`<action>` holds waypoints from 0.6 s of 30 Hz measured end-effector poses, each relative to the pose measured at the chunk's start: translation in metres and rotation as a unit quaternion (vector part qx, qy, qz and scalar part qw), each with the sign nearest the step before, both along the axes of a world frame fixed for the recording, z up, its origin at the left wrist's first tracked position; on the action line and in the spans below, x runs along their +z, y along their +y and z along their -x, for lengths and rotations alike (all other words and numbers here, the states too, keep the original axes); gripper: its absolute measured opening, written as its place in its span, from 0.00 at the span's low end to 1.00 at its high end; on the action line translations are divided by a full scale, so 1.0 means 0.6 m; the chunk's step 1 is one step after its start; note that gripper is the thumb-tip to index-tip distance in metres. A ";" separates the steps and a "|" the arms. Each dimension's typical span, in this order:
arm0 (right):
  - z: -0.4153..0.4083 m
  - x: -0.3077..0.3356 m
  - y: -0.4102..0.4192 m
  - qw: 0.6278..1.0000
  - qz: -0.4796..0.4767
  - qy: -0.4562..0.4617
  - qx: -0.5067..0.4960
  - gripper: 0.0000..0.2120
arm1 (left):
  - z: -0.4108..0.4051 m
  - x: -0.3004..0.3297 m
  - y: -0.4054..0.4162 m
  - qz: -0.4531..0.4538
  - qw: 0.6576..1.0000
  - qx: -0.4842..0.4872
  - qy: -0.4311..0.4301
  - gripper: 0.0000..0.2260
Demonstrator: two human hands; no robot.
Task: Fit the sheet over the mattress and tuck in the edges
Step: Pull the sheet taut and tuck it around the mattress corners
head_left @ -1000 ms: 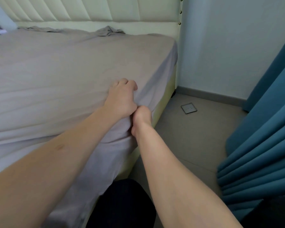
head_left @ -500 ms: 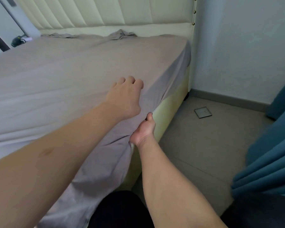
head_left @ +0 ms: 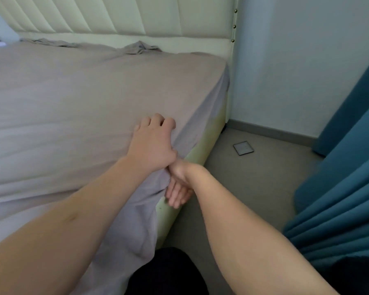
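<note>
1. While both forearms reach forward, right hand (head_left: 178, 186) hangs at the bed's side, wrist bent, fingers straight and together, pointing down beside the hanging sheet (head_left: 83, 99).
2. Left hand (head_left: 152, 143) presses the mattress edge, fingers curled over sheet.
3. Sheet bunched at headboard (head_left: 136, 15).
</note>
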State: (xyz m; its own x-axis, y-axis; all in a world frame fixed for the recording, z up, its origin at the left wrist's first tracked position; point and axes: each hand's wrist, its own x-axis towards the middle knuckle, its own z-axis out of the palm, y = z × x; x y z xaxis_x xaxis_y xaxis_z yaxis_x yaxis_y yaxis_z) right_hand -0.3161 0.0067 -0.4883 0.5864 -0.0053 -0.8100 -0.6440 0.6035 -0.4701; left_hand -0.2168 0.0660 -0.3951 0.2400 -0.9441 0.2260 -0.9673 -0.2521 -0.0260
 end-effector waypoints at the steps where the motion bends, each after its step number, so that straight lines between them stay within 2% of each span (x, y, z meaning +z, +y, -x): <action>1: 0.018 -0.001 0.002 0.998 0.040 0.032 -0.031 0.40 | 0.001 -0.002 0.000 -0.002 1.000 0.004 -0.004 0.28; 2: 0.026 -0.009 0.011 0.993 0.113 0.029 0.020 0.38 | 0.003 -0.003 0.000 -0.003 1.000 0.006 -0.006 0.28; 3: 0.011 0.011 0.013 0.976 0.194 0.097 0.033 0.36 | 0.004 -0.003 0.002 -0.006 1.000 0.009 -0.004 0.28; 5: 0.005 0.042 0.009 0.961 0.265 0.073 -0.012 0.30 | 0.006 0.003 0.000 -0.016 1.000 0.011 -0.003 0.28; 7: 0.022 0.043 -0.012 0.946 0.282 0.034 -0.158 0.22 | 0.008 0.018 -0.013 -0.032 0.999 0.017 0.006 0.26; 10: 0.038 0.031 -0.063 0.877 0.268 -0.022 -0.399 0.17 | 0.011 0.046 -0.061 -0.050 0.998 0.025 0.006 0.24; 12: 0.042 0.028 -0.103 0.829 0.249 -0.046 -0.499 0.17 | 0.015 0.048 -0.103 -0.028 0.999 0.013 -0.020 0.24; 18: 0.031 0.032 -0.196 0.781 0.166 -0.109 -0.593 0.17 | 0.016 0.005 -0.221 -0.013 1.000 0.010 -0.005 0.33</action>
State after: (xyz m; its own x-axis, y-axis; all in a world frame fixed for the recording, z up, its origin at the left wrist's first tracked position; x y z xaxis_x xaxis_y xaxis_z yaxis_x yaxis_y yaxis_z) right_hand -0.3349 -0.1111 -0.4689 0.1338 -0.8374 -0.5300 0.3911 0.5360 -0.7481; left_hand -0.2265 -0.0663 -0.3919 0.2565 -0.9447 0.2044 -0.9619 -0.2702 -0.0416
